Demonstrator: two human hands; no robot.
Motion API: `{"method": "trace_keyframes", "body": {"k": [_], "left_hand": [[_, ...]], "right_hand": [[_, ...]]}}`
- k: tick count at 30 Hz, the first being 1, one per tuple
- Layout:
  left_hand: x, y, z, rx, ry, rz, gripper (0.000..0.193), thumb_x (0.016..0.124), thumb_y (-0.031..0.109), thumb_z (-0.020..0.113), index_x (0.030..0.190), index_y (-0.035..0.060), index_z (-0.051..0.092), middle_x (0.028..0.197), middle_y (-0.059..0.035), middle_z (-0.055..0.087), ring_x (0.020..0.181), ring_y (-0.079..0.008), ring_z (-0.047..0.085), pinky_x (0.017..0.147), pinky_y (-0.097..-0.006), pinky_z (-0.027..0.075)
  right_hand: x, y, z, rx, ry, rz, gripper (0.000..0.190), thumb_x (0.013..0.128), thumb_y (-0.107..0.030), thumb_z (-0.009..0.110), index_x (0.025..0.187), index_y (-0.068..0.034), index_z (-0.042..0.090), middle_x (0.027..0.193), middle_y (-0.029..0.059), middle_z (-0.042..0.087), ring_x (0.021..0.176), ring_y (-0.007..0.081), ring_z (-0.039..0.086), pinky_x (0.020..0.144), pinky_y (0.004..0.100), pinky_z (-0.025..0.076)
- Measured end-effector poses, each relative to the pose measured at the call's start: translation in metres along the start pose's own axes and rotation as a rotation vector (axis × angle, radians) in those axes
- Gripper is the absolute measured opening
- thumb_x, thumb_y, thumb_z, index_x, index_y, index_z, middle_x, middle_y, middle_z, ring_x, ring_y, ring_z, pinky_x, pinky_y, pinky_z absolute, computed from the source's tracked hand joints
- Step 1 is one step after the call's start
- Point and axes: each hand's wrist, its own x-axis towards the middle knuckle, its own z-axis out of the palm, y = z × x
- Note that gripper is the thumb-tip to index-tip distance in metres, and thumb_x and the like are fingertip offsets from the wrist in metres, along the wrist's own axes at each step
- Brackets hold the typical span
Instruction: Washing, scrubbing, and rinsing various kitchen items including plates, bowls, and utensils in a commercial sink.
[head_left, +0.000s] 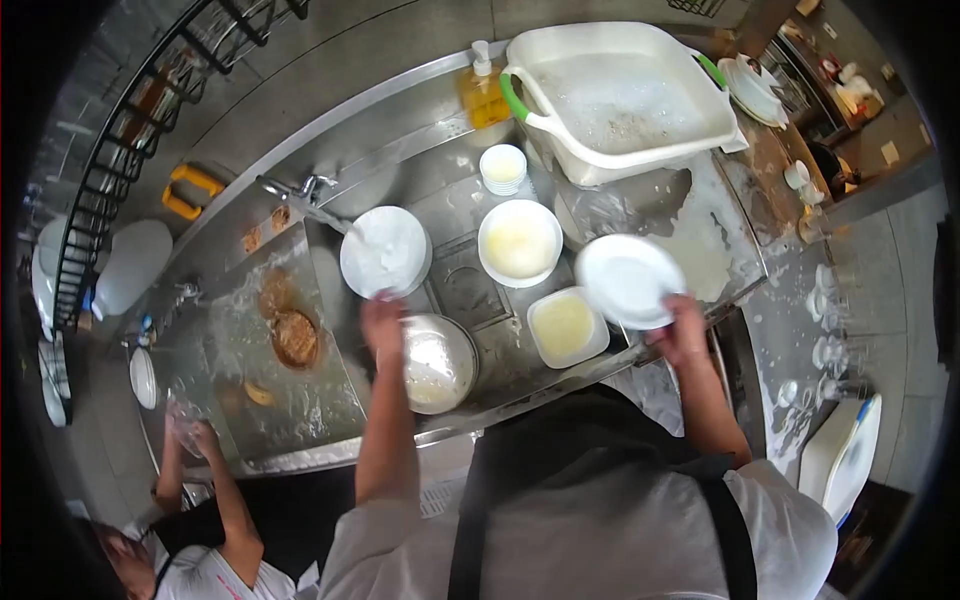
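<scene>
My right hand (681, 330) grips the rim of a white oval plate (631, 279), tilted above the sink's right side and slightly blurred. My left hand (384, 319), also blurred, is at the near rim of white round plates (384, 251); whether its fingers hold them is unclear. Water runs onto these plates from a metal faucet (300, 199). Just below my left hand sits a metal bowl (439, 367). Between my hands are a white bowl (520, 241) with yellowish liquid, a square white dish (568, 328) with similar liquid, and a stack of small white bowls (502, 169).
A white tub (626, 154) of sudsy water stands at the back right, beside a yellow soap pump bottle (484, 90). Left, a co-worker's hands (187, 431) hold clear glassware over another basin (300, 405). A black wire rack (101, 161) overhangs the left. Glasses (829, 352) line the right counter.
</scene>
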Motion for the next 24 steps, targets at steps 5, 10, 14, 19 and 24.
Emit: {"method": "trace_keyframes", "body": {"k": [5,10,14,19,24], "left_hand": [[0.068,-0.060,0.114,0.217,-0.495,-0.531,0.027,0.097,0.032,0.056,0.113,0.0108,0.058,0.077,-0.0059,0.063,0.061,-0.0195,0.062,0.051,-0.0342,0.050],[0.146,-0.141,0.138,0.561,-0.691,-0.248,0.032,0.095,0.028,0.052,0.115,0.0037,0.058,0.083,-0.0167,0.067,0.070,-0.0286,0.069,0.059,-0.0410,0.057],[0.202,-0.144,0.083,0.878,-0.886,0.234,0.037,0.094,0.020,0.043,0.110,-0.0094,0.059,0.089,-0.0231,0.069,0.069,-0.0301,0.070,0.061,-0.0416,0.060],[0.090,0.027,0.166,0.435,-0.475,-0.301,0.032,0.093,0.018,0.046,0.092,-0.0082,0.064,0.073,-0.0191,0.068,0.058,-0.0261,0.068,0.055,-0.0361,0.057],[0.102,0.037,0.141,0.636,-0.479,-0.252,0.030,0.092,0.017,0.048,0.088,-0.0066,0.066,0.071,-0.0182,0.067,0.054,-0.0251,0.066,0.049,-0.0333,0.053]], "right_hand": [[-0.017,0.085,0.135,-0.317,-0.198,0.194,0.052,0.080,-0.008,0.051,0.131,-0.006,0.043,0.099,0.0114,0.059,0.068,0.0251,0.064,0.044,0.0354,0.057],[-0.011,0.125,0.167,-0.568,-0.276,0.219,0.056,0.084,-0.007,0.050,0.138,-0.006,0.036,0.116,0.0163,0.055,0.094,0.0359,0.066,0.054,0.0472,0.061],[0.008,0.161,0.189,-0.537,-0.410,0.210,0.054,0.085,-0.003,0.050,0.136,-0.006,0.034,0.124,0.0184,0.050,0.106,0.0415,0.061,0.065,0.0538,0.061],[0.039,0.156,0.222,-0.070,-0.224,0.300,0.058,0.085,0.001,0.051,0.137,-0.008,0.027,0.132,0.0207,0.043,0.114,0.0424,0.056,0.074,0.0533,0.062],[0.100,0.210,0.272,0.368,0.038,0.296,0.063,0.085,0.001,0.050,0.141,-0.010,0.022,0.132,0.0218,0.044,0.110,0.0387,0.058,0.076,0.0458,0.062]]}}
